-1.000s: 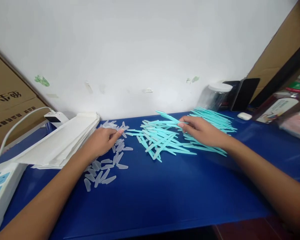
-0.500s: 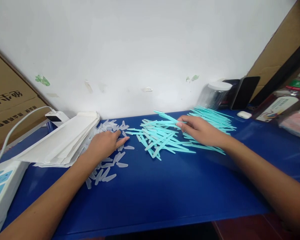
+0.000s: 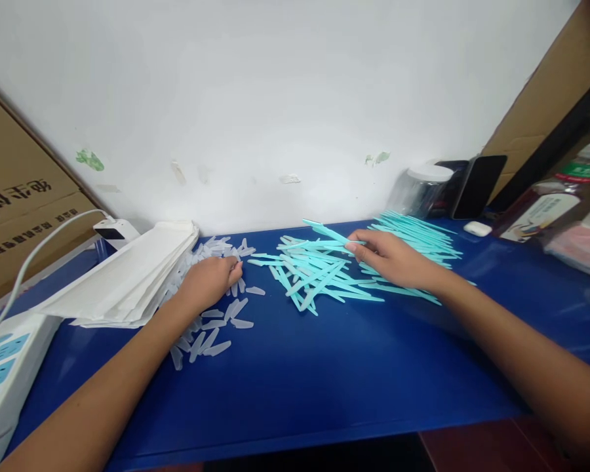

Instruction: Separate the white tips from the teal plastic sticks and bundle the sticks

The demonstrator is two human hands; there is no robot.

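Note:
My right hand [image 3: 391,257] pinches the handle of a turquoise eyebrow razor [image 3: 324,229] between thumb and fingers, its blade end pointing left and slightly up. Beneath it lies a loose pile of turquoise razors [image 3: 319,275], and a neater row of razors [image 3: 413,233] is behind the hand. My left hand [image 3: 211,278] rests among translucent blade caps [image 3: 219,248] with thumb and fingers pressed together. What sits between those fingertips is hidden. More loose caps [image 3: 236,308] are scattered in front of that hand.
White paper bags [image 3: 122,275] are stacked left of the caps, near a white power strip [image 3: 14,373] and a cable. At the back right stand a clear jar [image 3: 420,190], a phone [image 3: 479,187], a white earbud case [image 3: 477,229] and a bottle [image 3: 545,203].
My left thumb and fingers have closed together at the caps, where they were stretched out before. The right hand keeps the razor in nearly the same place.

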